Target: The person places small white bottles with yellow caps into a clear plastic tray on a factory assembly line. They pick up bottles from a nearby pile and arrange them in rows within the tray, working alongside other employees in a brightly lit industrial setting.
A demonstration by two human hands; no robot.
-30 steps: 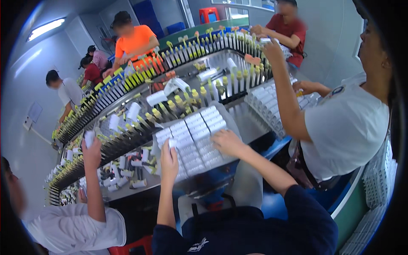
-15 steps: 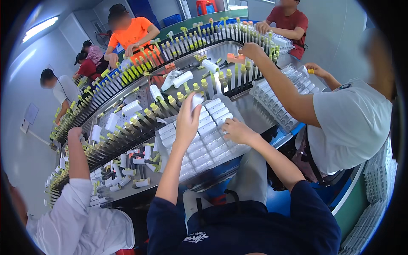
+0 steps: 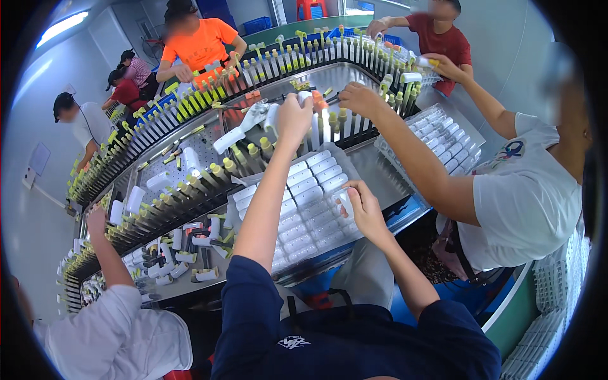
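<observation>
My left hand [image 3: 295, 123] is reached out over the row of yellow-topped posts. Its fingers are closed round a white rounded part [image 3: 304, 96], mostly hidden by the hand. My right hand [image 3: 367, 214] is above the right side of a clear plastic tray [image 3: 303, 244] and grips a white oblong piece [image 3: 345, 201] between thumb and fingers. White oblong casings [image 3: 305, 185] with small dark marks fill the upper rows of the tray; the lower pockets look clear and hold no white casing that I can make out.
A conveyor loop of upright posts [image 3: 218, 171] curves round a metal bench. Loose white and black parts [image 3: 190, 253] lie left of my tray. A co-worker's arm [image 3: 405, 155] crosses at right, beside another filled tray [image 3: 437, 136]. Another co-worker's arm [image 3: 104, 244] reaches in at left.
My left hand has moved up and away from the tray with the white part. The right hand has lifted a white oblong piece and shifted slightly nearer. The posts have shifted along.
</observation>
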